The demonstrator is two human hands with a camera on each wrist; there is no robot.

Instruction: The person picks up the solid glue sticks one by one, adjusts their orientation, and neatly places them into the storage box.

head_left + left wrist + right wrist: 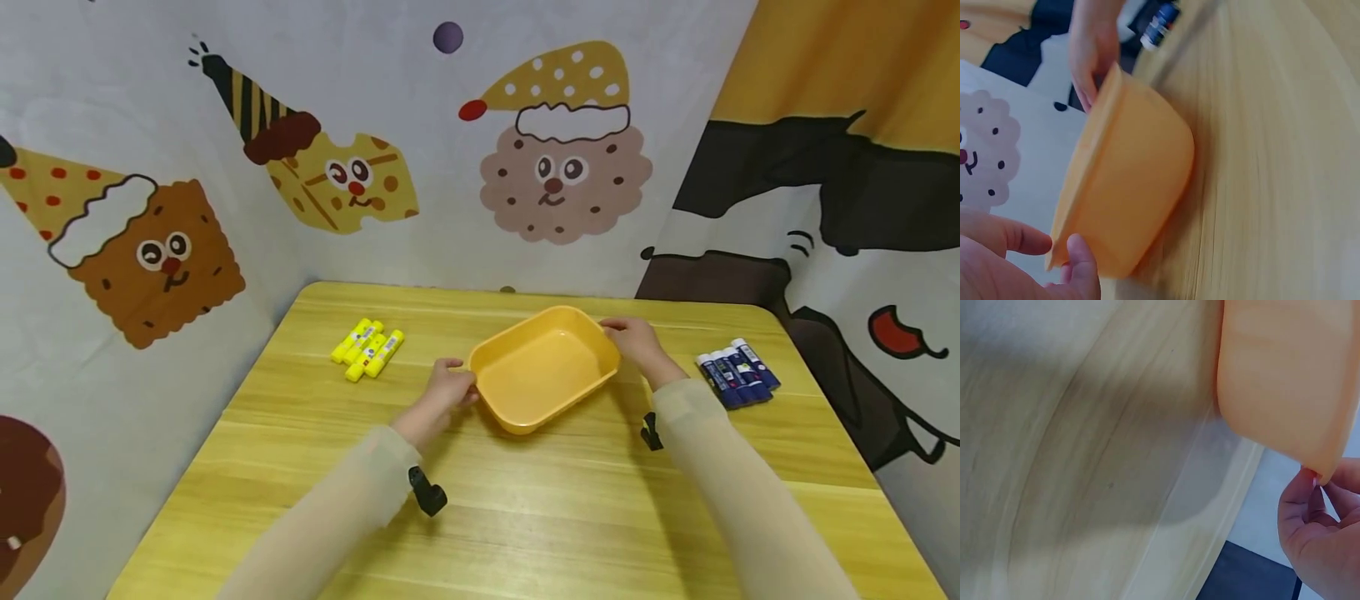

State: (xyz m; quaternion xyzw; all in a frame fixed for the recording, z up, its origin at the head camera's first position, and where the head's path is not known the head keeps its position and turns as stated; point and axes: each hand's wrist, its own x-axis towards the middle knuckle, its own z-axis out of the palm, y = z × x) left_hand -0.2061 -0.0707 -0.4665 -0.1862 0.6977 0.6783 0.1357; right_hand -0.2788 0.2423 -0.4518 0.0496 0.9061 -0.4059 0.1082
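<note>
A shallow orange-yellow plastic basin (551,375), rounded at the corners, sits at an angle over the middle of the table, and nothing lies inside it. My left hand (447,389) holds its left end, thumb and fingers at the rim, as the left wrist view shows beside the basin's outer wall (1129,175). At the far right end, my right hand (633,343) pinches the rim between thumb and fingers. The right wrist view shows this right hand (1322,519) below the basin's corner (1285,381).
Several yellow glue sticks (367,350) lie in a cluster at the table's left. Several dark blue tubes with white caps (737,375) lie side by side at the right. Behind the wooden table (540,517) hangs a cartoon-printed cloth (442,167). Both wrists carry small black cameras.
</note>
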